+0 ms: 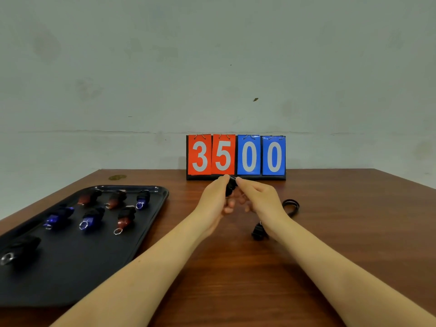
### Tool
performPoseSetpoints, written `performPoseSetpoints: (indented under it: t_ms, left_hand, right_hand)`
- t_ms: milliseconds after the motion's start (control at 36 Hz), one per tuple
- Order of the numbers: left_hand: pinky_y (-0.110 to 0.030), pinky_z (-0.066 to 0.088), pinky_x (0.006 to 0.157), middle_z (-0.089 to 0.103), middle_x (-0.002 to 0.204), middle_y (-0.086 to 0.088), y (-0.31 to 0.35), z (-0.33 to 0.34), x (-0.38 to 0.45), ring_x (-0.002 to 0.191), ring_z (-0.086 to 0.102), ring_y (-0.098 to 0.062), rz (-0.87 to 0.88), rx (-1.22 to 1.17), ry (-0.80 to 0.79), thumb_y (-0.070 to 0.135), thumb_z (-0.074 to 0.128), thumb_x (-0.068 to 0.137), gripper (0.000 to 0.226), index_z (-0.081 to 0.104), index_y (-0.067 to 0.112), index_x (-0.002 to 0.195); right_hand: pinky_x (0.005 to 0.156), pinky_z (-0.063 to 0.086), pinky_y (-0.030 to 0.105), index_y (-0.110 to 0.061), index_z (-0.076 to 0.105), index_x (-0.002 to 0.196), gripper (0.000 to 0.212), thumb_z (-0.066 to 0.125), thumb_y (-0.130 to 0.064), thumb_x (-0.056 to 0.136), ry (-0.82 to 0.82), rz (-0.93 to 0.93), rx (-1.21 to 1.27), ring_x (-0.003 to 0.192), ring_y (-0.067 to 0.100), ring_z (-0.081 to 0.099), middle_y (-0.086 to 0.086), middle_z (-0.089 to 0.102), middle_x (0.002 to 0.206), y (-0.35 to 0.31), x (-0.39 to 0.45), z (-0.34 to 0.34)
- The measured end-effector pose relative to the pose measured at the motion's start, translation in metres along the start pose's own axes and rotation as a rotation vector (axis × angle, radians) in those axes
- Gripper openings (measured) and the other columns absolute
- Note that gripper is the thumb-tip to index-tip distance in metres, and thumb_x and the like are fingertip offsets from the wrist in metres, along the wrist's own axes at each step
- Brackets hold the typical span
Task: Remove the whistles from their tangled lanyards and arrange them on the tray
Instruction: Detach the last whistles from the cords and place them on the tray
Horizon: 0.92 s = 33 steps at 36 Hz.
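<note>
**Both hands on a black whistle above the counter**

A small black whistle (230,187) sits pinched between the two hands, held up just in front of the scoreboard. The left hand (215,201) curls around it from the left, thumb on top, its grip closed on the whistle's body. The right hand (260,199) meets it from the other side, fingertips pressed to the same dark piece; its grip is closed too, though exactly which part it has hold of is hard to make out, since the fingers blur together there.

Just under the right wrist a black lanyard (290,207) lies on the brown counter (236,267), one loop to the right of the hand and a dark clip end (259,232) nearer the person.

To the left lies a black tray (70,279) with seven whistles on it. The far row holds two red whistles (88,197) and a blue one (142,200). The middle row has two blue whistles (57,218) and a red one (125,219). A lone black whistle (20,247) rests apart at the near left corner. Most show a silver ring at one end.

At the back of the counter, against the pale wall, stands a flip scoreboard (236,156) reading 35 in red and 00 in blue.
</note>
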<state>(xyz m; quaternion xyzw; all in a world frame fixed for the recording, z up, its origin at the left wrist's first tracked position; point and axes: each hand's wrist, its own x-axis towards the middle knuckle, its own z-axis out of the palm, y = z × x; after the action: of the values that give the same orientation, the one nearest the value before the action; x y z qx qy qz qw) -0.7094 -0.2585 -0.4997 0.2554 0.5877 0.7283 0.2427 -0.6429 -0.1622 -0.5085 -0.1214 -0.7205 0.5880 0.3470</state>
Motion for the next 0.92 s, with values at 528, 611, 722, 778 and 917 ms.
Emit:
performPoseSetpoints:
  t_ms: [528, 611, 722, 778, 917]
  left_hand:
    - [-0.029, 0.053, 0.067, 0.073, 0.09, -0.005, -0.002, 0.001, 0.004, 0.074, 0.064, -0.015, 0.039, -0.172, -0.01, 0.038, 0.041, 0.102, 0.025, 0.061, 0.023, 0.103]
    - [-0.044, 0.05, 0.098, 0.074, 0.101, -0.007, -0.001, -0.002, 0.008, 0.096, 0.069, -0.022, 0.058, -0.258, -0.034, 0.041, 0.041, 0.1, 0.032, 0.062, 0.02, 0.111]
    - [-0.029, 0.049, 0.064, 0.067, 0.117, -0.014, -0.002, -0.007, 0.008, 0.068, 0.06, -0.017, 0.044, -0.099, -0.148, 0.053, 0.025, 0.102, 0.054, 0.051, 0.019, 0.134]
    - [-0.028, 0.049, 0.061, 0.066, 0.115, -0.01, -0.003, -0.005, 0.006, 0.064, 0.059, -0.017, 0.033, 0.005, -0.183, 0.054, 0.02, 0.102, 0.054, 0.051, 0.021, 0.132]
    - [-0.029, 0.054, 0.064, 0.06, 0.112, -0.001, -0.003, -0.003, -0.002, 0.074, 0.062, -0.015, 0.056, 0.333, -0.039, 0.046, 0.03, 0.102, 0.046, 0.04, 0.022, 0.141]
  right_hand:
    - [0.075, 0.048, 0.019, -0.028, 0.057, 0.127, 0.034, 0.06, -0.03, 0.093, -0.066, -0.174, -0.195, 0.091, 0.006, 0.059, -0.01, 0.063, 0.099, 0.011, 0.005, 0.006]
    - [0.082, 0.045, 0.016, -0.031, 0.057, 0.124, 0.037, 0.066, -0.03, 0.088, -0.057, -0.234, -0.239, 0.097, 0.003, 0.056, -0.009, 0.061, 0.105, 0.009, 0.005, 0.005]
    - [0.077, 0.04, 0.011, -0.036, 0.058, 0.106, 0.021, 0.066, -0.028, 0.088, -0.031, -0.267, -0.244, 0.094, -0.001, 0.055, -0.014, 0.059, 0.102, 0.01, 0.009, -0.003]
    - [0.081, 0.045, 0.017, -0.032, 0.059, 0.106, 0.019, 0.066, -0.028, 0.089, -0.014, -0.215, -0.171, 0.097, 0.002, 0.057, -0.013, 0.06, 0.103, 0.012, 0.01, -0.007]
    - [0.074, 0.046, 0.014, -0.023, 0.062, 0.113, 0.023, 0.064, -0.025, 0.09, 0.073, -0.152, -0.067, 0.095, 0.0, 0.059, -0.015, 0.063, 0.099, 0.002, 0.003, -0.017]
